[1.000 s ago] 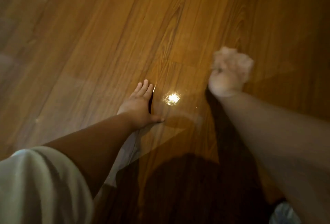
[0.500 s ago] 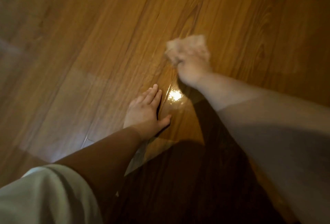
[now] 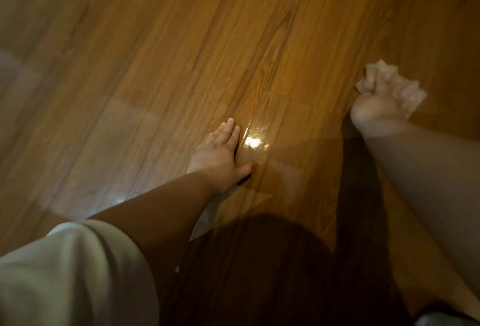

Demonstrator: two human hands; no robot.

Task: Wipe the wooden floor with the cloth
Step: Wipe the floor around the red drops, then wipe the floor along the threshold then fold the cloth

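Brown wooden floor (image 3: 181,61) planks fill the head view. My left hand (image 3: 220,154) lies flat on the boards at the centre, fingers straight and thumb spread to the right. My right hand (image 3: 374,107) is at the right, fingers curled round a crumpled pale cloth (image 3: 405,89) that bulges out above and to the right of the fist. The cloth is pressed down against the floor. Both are blurred by motion.
A bright light reflection (image 3: 253,141) shines on the glossy boards just right of my left hand. A dark shadow (image 3: 272,273) covers the floor at the bottom centre. My white sleeve (image 3: 65,273) fills the bottom left corner.
My right hand with the cloth swept left across the floor to above my left hand, then back out to the right. My left hand has stayed flat on the boards.
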